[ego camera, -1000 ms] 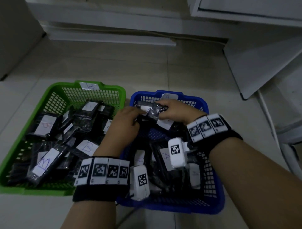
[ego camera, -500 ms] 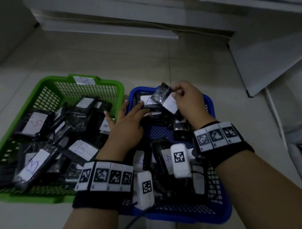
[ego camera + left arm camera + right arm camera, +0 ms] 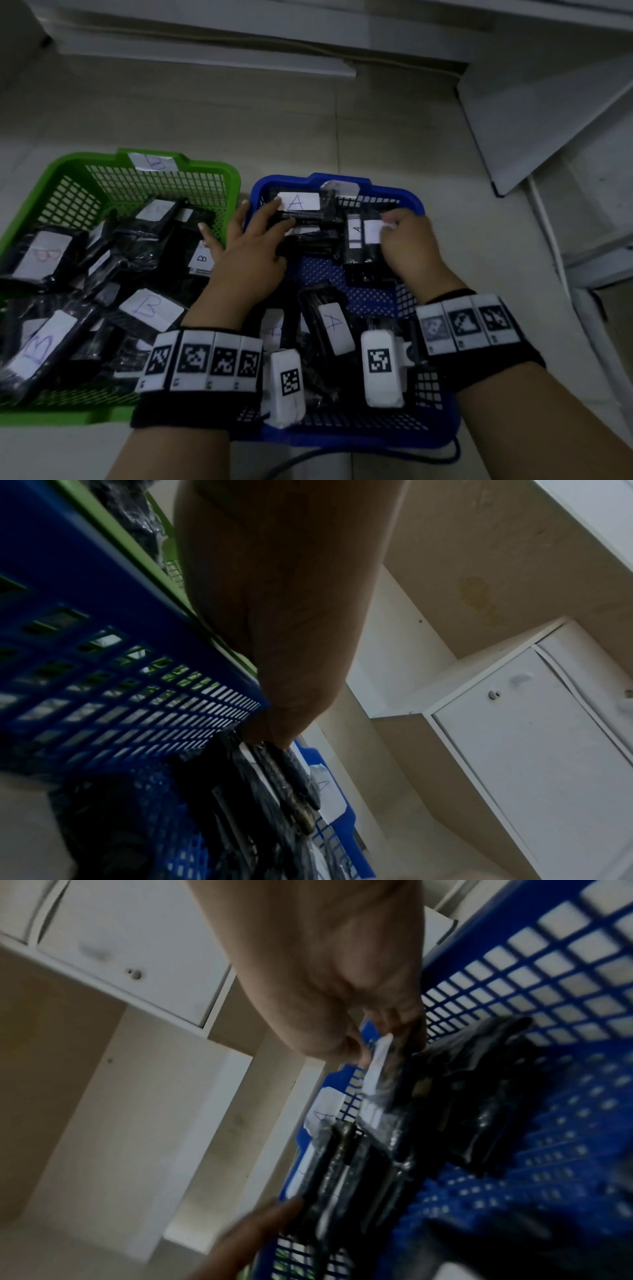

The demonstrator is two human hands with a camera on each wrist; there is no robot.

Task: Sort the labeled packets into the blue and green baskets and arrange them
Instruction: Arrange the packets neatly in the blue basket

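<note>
The blue basket [image 3: 438,387] holds black packets with white "A" labels. The green basket [image 3: 44,192] to its left holds packets labeled "B" [image 3: 150,308]. My right hand [image 3: 390,229] pinches the top of an upright packet [image 3: 371,236] in the back row of the blue basket, next to another upright "A" packet [image 3: 356,233]. In the right wrist view its fingers [image 3: 394,1026] grip the packet's white label edge [image 3: 380,1053]. My left hand [image 3: 260,222] is spread with straight fingers on the stacked packets [image 3: 308,219] at the basket's back left, below an "A" packet [image 3: 298,202].
Both baskets stand side by side on a pale tiled floor [image 3: 308,120]. Loose "A" packets [image 3: 334,325] lie at the front of the blue basket. White cabinets [image 3: 531,750] stand behind, and a leaning white board [image 3: 548,120] is at the right. A dark cable [image 3: 342,455] runs by the blue basket's front.
My right hand has brought the packet down from above the back rim into the blue basket's back row. My left hand has reached forward onto the stacked packets.
</note>
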